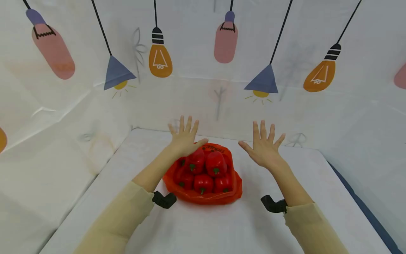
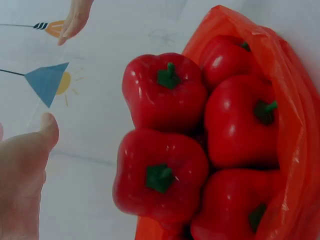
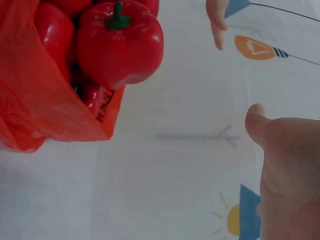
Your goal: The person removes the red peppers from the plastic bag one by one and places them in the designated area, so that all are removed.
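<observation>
Left hand (image 1: 184, 141) and right hand (image 1: 264, 150) are being held apart, fingers straight and spread, with nothing being gripped. Between them, toward the near side, red peppers (image 1: 203, 182) are being contained in an orange-red bag (image 1: 203, 200), its longer span being shown left to right. Its far-left edge is being overlapped by the nearer left hand; open room is being offered on the white table (image 1: 206, 229) to its right and front.

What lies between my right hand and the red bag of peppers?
Nothing stands between your right hand and the red bag: the head view shows only bare white tabletop there.
</observation>
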